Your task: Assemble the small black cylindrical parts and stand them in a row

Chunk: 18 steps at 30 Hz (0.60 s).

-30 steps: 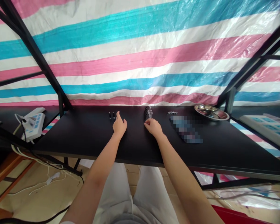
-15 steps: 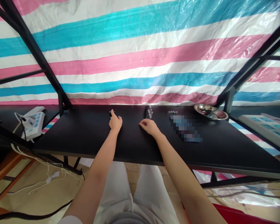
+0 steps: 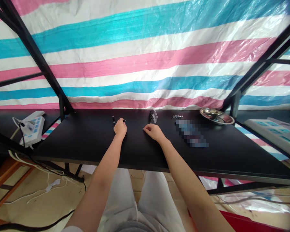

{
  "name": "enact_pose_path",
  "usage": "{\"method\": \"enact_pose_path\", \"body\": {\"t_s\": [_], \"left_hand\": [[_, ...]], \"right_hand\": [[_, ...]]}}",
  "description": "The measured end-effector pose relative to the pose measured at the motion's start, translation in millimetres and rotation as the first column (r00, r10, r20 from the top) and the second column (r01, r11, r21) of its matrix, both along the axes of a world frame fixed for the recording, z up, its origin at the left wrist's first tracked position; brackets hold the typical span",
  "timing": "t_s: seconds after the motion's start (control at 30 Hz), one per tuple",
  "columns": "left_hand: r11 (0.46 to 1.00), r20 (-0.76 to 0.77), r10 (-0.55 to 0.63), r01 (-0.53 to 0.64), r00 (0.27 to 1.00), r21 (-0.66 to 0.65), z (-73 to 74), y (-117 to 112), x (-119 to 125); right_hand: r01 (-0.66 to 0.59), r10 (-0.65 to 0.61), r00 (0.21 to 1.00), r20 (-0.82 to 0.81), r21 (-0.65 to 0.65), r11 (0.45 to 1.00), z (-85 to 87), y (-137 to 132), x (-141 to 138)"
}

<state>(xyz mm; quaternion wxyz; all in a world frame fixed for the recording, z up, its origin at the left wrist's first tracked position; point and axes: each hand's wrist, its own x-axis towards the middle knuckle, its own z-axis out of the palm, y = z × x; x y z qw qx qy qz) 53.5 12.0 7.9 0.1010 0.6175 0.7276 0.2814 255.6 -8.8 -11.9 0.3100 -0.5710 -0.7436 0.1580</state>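
My left hand [image 3: 120, 129] is closed over the back left part of the black table [image 3: 87, 141]. A small black piece [image 3: 124, 120] pokes out by its fingertips; its kind is too small to make out. Just left of that hand, a short black cylinder with pale ends [image 3: 113, 119] lies on the tabletop. My right hand [image 3: 153, 131] rests with thumb and fingers pinched together; whatever may be between them is hidden. Right behind it are a row of black pieces [image 3: 150, 115] and several clear plastic pieces [image 3: 155, 116].
Several small metallic springs-like pieces [image 3: 178, 116] lie farther right. A blurred-out flat object [image 3: 192, 133] is near them, with a round steel dish [image 3: 217, 116] at the back right. Power strips [image 3: 35, 127] sit at the left; black frame bars [image 3: 50, 77] flank the table.
My left hand has drawn its outstretched index finger in and closed, shifting slightly right of the black cylinder, which now shows fully. The right hand has hardly moved.
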Motion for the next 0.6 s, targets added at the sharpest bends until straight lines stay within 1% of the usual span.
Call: {"method": "enact_pose_path", "body": {"t_s": [0.07, 0.13, 0.23, 0.33, 0.4, 0.5, 0.6], "left_hand": [[1.000, 0.028, -0.020, 0.020, 0.999, 0.009, -0.9, -1, 1], [0.998, 0.092, -0.049, 0.046, 0.995, 0.033, -1.8, -2, 3], [0.985, 0.237, -0.160, 0.139, 0.958, 0.101, -4.5, -4, 11], [0.952, 0.408, -0.304, 0.259, 0.861, 0.163, -8.0, -8, 22], [0.936, 0.531, -0.351, 0.312, 0.771, 0.166, -9.5, -11, 29], [0.930, 0.685, -0.336, 0.344, 0.647, 0.131, -8.5, -13, 35], [0.935, 0.786, -0.268, 0.346, 0.557, 0.074, -3.7, -14, 36]], "right_hand": [[-0.005, 0.005, 1.000, 0.004, -0.001, 1.000, -0.1, 0, 0], [-0.010, 0.010, 1.000, 0.013, 0.008, 1.000, -0.5, 0, 0], [-0.010, 0.009, 1.000, 0.022, 0.043, 0.999, -2.0, 0, -1], [-0.021, 0.019, 1.000, 0.020, 0.074, 0.997, -3.3, 0, -1], [-0.038, 0.037, 0.999, 0.018, 0.083, 0.996, -3.4, 0, -2], [-0.063, 0.062, 0.998, 0.009, 0.090, 0.994, -2.1, 0, -3], [-0.068, 0.070, 0.997, -0.021, 0.076, 0.995, 0.0, -1, -5]]}}
